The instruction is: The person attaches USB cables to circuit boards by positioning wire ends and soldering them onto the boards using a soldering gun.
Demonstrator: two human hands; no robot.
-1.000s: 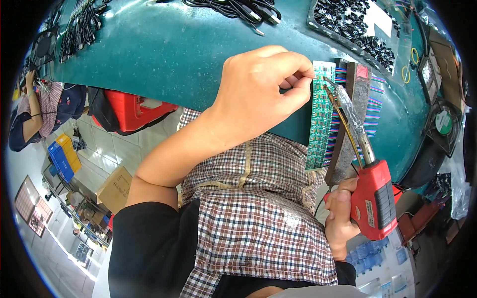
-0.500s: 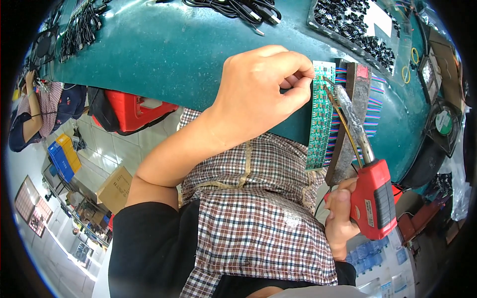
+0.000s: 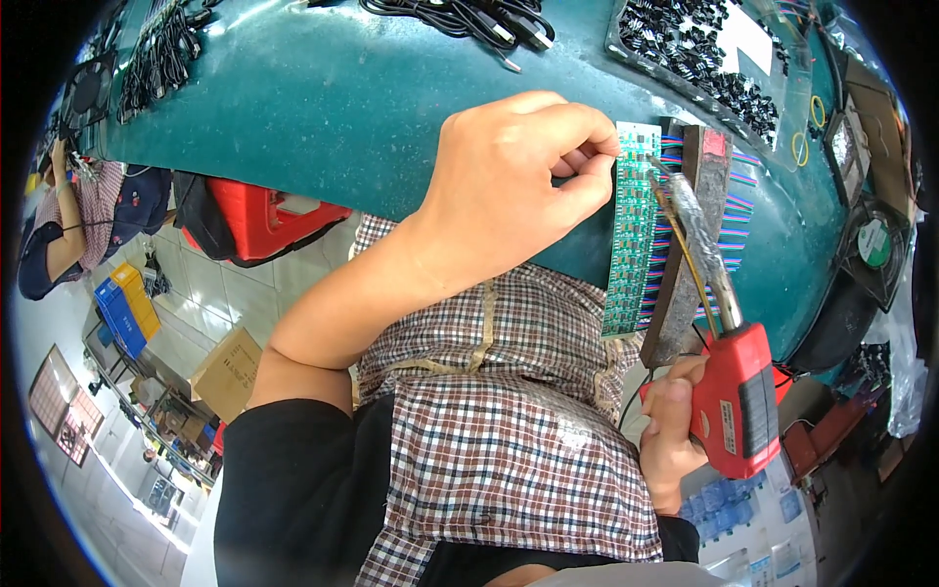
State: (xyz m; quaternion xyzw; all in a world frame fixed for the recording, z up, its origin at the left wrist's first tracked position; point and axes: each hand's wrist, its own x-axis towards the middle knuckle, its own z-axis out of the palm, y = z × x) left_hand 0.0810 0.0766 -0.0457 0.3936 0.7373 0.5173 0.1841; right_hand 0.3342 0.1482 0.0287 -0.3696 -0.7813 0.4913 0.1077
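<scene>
My left hand (image 3: pixel 528 171) is closed in a pinch, its thumb and forefinger tips at the far left edge of a long green circuit board (image 3: pixel 631 235). What they pinch, if anything, is hidden. My right hand (image 3: pixel 673 421) grips a red soldering gun (image 3: pixel 734 401) with a black panel on its handle. Its long metal barrel reaches away over the board, with a thin brass-coloured tube alongside. The tip is near the board's far end, a little right of my left fingers; contact is unclear. Rows of coloured wires (image 3: pixel 736 210) run from the board under a dark bar (image 3: pixel 690 245).
A tray of small black parts (image 3: pixel 685 49) stands at the far right, and black cables (image 3: pixel 479 20) lie at the far edge. A black fan (image 3: pixel 873 243) sits at right. Left of the table are a red plastic chair (image 3: pixel 259 220), a cardboard box (image 3: pixel 227 372) and another person (image 3: pixel 98 220).
The soldering gun has shifted slightly toward me, and its tip has moved a little right and nearer along the board. My left hand has hardly moved.
</scene>
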